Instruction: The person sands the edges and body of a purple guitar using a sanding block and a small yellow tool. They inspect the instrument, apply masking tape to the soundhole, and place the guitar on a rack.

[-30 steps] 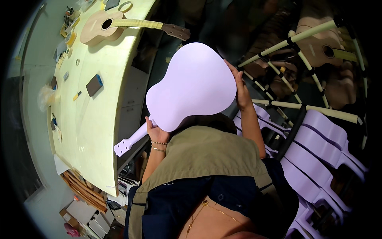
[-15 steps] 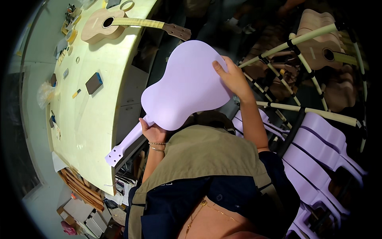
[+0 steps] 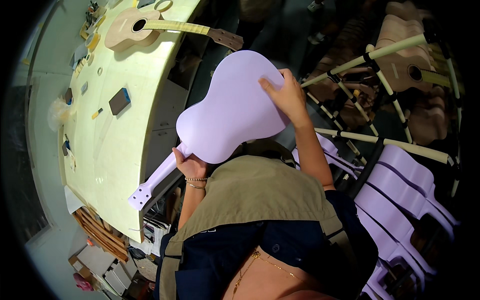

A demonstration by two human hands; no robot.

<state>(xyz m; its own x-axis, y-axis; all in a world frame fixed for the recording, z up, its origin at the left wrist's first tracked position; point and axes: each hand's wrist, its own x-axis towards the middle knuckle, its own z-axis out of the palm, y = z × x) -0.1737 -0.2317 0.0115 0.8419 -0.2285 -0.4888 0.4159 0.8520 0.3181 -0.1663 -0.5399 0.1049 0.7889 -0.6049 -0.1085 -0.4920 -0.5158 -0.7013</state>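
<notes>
Lilac ukulele [image 3: 235, 107] held up, left hand [image 3: 189, 164] grip clamped on neck, right hand [image 3: 284, 95] flat on body.

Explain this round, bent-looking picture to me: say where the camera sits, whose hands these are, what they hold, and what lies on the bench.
The camera is worn on a person's head and looks down, so you see their own chest and forearms from above. Its very wide lens bends straight edges and leaves the black rim. There is no machine here, only two bare hands.

The left hand grips the neck of a lilac-painted ukulele-shaped instrument, where the neck meets the body. The right hand lies flat on its broad, smooth body, which is raised in front of the person.

To the left is a pale yellow workbench. On it lie an unpainted wooden instrument with a sound hole, a dark block with a blue edge and small bits along the far edge, too small to tell.

To the right, a pipe rack carries more lilac bodies and bare wooden ones.
</notes>
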